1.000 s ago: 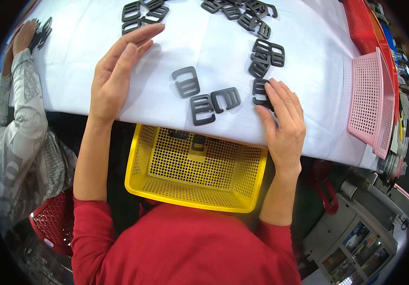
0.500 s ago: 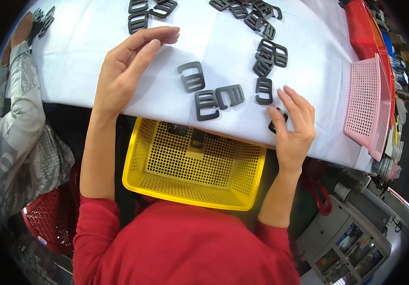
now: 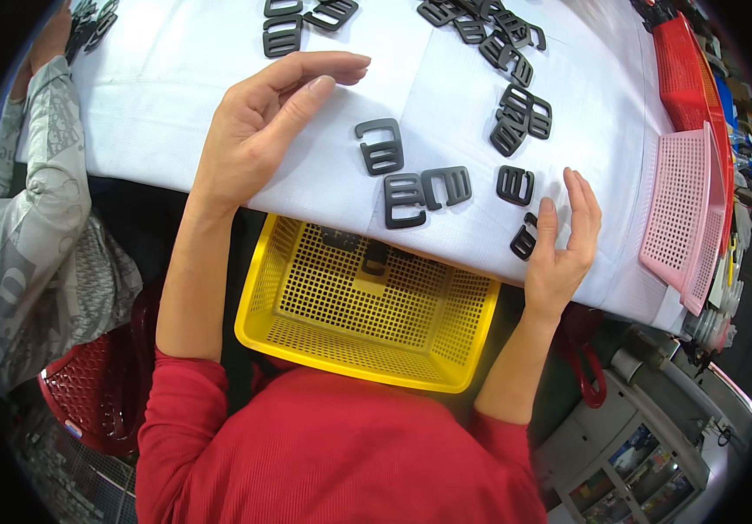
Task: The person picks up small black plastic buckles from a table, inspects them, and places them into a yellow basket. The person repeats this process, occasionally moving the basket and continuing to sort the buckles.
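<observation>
My left hand [image 3: 256, 135] is over the white-covered table with its fingers stretched out and nothing in it. Right of it lie three dark slotted buckles: a grey one [image 3: 381, 147] on its own, and a black buckle [image 3: 405, 201] touching another buckle [image 3: 447, 188]. My right hand [image 3: 564, 253], fingers raised and apart, is beside a small black buckle [image 3: 524, 237] near the table edge, partly hidden by the thumb. Just beyond that sits another black buckle [image 3: 516, 184]. Farther off, several buckles [image 3: 523, 120] overlap in a cluster.
A yellow perforated basket [image 3: 467, 354] is below the table edge in front of me, with a few dark pieces inside. More buckles [image 3: 502, 39] lie at the far side. Pink [image 3: 675, 210] and red [image 3: 683, 79] baskets stand at the right. A co-worker's sleeve [image 3: 52, 148] shows at the left.
My right hand has drawn back from the buckles, uncovering more of the small one. The buckle beyond it has turned. The whole view has shifted a little; my left hand keeps its pose.
</observation>
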Demonstrator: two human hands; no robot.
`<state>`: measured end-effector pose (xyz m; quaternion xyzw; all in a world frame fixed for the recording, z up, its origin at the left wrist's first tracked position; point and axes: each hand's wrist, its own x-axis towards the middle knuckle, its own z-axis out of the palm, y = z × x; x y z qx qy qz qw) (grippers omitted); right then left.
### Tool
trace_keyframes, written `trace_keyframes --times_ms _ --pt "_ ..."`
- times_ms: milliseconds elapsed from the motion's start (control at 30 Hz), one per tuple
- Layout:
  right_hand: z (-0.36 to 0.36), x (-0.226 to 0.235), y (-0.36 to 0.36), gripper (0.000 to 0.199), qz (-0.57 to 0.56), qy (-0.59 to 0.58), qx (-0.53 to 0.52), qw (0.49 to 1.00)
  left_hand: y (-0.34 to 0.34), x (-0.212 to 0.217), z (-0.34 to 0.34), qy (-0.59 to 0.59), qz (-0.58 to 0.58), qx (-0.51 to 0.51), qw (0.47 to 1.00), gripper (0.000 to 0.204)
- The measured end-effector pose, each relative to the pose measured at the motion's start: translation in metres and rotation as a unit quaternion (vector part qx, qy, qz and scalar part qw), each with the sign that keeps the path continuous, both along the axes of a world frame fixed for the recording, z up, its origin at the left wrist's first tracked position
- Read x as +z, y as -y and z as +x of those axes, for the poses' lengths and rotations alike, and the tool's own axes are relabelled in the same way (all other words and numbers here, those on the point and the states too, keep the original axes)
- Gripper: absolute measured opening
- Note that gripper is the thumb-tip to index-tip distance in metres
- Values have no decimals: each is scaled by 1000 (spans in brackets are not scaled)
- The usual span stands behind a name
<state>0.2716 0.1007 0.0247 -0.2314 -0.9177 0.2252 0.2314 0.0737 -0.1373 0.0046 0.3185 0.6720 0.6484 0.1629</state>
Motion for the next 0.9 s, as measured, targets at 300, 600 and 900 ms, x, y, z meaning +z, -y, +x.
trace_keyframes --times_ms 300,600,900 --pt "-15 -10 38 34 -247 -97 150 952 -16 2 15 -290 -216 -71 930 46" --pt "-32 -10 -20 31 -327 -196 13 924 -77 -4 61 -411 -208 -227 858 51" --pt "-68 -17 -39 30 -193 -101 57 974 -102 -3 78 -432 -148 -277 846 45"
